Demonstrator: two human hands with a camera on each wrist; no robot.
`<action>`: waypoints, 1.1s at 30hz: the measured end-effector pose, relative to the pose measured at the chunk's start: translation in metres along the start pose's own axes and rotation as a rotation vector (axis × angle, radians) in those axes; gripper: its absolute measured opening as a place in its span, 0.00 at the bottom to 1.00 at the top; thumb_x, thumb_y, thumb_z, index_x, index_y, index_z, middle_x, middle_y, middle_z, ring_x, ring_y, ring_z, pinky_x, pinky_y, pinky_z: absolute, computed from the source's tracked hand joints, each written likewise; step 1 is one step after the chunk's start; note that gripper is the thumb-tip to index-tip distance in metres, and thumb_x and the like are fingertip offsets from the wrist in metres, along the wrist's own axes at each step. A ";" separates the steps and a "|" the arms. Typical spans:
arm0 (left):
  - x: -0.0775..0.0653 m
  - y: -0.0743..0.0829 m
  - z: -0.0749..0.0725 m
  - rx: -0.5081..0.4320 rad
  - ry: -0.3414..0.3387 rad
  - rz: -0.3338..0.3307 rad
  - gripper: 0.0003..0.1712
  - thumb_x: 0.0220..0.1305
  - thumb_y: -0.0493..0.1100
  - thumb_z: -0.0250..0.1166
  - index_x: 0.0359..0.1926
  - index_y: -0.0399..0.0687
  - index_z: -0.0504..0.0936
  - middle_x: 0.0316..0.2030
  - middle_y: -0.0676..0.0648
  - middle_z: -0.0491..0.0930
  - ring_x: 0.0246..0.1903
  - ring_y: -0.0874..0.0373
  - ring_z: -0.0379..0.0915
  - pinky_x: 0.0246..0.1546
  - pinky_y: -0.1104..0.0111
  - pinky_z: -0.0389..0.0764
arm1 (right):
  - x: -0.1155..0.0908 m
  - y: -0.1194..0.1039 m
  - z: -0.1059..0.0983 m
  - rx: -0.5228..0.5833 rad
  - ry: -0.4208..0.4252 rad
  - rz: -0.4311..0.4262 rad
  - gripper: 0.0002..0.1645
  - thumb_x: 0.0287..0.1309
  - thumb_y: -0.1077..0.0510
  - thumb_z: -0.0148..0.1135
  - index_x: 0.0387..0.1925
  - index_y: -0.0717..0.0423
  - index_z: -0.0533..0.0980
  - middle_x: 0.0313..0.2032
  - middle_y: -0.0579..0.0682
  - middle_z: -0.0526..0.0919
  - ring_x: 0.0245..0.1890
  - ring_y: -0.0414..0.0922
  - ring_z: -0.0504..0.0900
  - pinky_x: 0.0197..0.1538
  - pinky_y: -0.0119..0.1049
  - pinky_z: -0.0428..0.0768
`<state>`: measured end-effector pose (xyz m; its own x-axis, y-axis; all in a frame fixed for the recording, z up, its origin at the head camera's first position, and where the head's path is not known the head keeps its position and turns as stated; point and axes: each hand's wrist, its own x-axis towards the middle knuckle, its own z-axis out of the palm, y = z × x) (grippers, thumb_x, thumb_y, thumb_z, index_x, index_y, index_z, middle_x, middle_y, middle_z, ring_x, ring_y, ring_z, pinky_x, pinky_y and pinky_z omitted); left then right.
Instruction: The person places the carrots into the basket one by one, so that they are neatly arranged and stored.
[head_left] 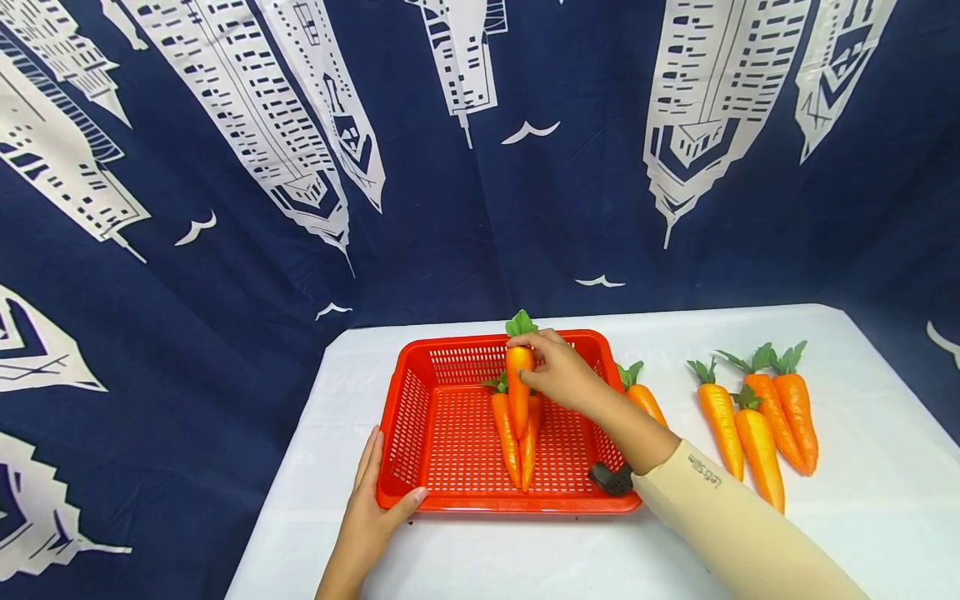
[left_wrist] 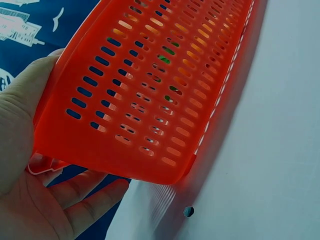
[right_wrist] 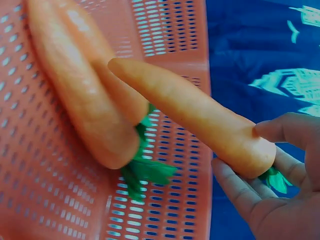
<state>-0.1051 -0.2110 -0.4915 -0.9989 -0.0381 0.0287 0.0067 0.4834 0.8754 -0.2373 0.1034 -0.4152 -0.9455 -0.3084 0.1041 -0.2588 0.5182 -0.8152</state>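
My right hand point(head_left: 558, 371) pinches an orange carrot point(head_left: 519, 392) near its leafy top, above the red plastic basket point(head_left: 465, 504). In the right wrist view the thumb and fingers sit round the thick end of this carrot point(right_wrist: 195, 112), and its tip points away from the hand. Two more carrots point(head_left: 506, 433) lie side by side on the basket floor beneath it. At the basket's near left corner my left hand point(head_left: 371, 508) grips the rim, with the thumb on the near side and the fingers along the left wall.
Right of the basket, several carrots point(head_left: 759, 450) lie on the white table point(head_left: 862, 517). One more carrot point(head_left: 647, 404) lies close beside the basket, partly behind my right forearm. A dark blue cloth with white buildings point(head_left: 480, 225) hangs behind the table.
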 end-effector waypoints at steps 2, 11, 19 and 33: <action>0.000 0.001 0.000 -0.003 -0.001 -0.003 0.62 0.56 0.51 0.77 0.81 0.64 0.46 0.81 0.56 0.41 0.79 0.52 0.42 0.75 0.46 0.52 | 0.002 0.004 0.004 -0.027 -0.018 0.008 0.27 0.60 0.64 0.65 0.61 0.53 0.77 0.56 0.60 0.73 0.34 0.46 0.75 0.34 0.29 0.76; -0.001 0.001 0.000 -0.002 -0.001 -0.007 0.62 0.56 0.52 0.77 0.81 0.67 0.45 0.81 0.56 0.41 0.79 0.52 0.43 0.75 0.46 0.52 | 0.003 0.011 0.016 -0.125 -0.096 0.036 0.27 0.58 0.65 0.67 0.60 0.54 0.77 0.54 0.60 0.75 0.44 0.51 0.78 0.47 0.40 0.82; -0.001 -0.001 0.000 0.018 -0.001 -0.013 0.62 0.56 0.52 0.77 0.81 0.67 0.45 0.81 0.58 0.42 0.78 0.54 0.43 0.74 0.50 0.53 | 0.006 0.024 0.021 -0.175 -0.150 0.072 0.30 0.58 0.62 0.69 0.62 0.54 0.76 0.61 0.60 0.77 0.56 0.54 0.78 0.59 0.49 0.80; 0.000 -0.001 0.000 0.010 0.002 -0.006 0.62 0.55 0.50 0.78 0.81 0.66 0.46 0.81 0.59 0.42 0.79 0.54 0.42 0.75 0.45 0.50 | 0.010 0.043 0.029 -0.234 -0.262 0.089 0.27 0.56 0.55 0.75 0.57 0.57 0.79 0.51 0.54 0.85 0.52 0.50 0.81 0.59 0.48 0.79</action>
<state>-0.1055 -0.2114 -0.4922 -0.9988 -0.0425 0.0240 -0.0001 0.4918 0.8707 -0.2523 0.0994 -0.4651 -0.8914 -0.4324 -0.1359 -0.2445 0.7112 -0.6591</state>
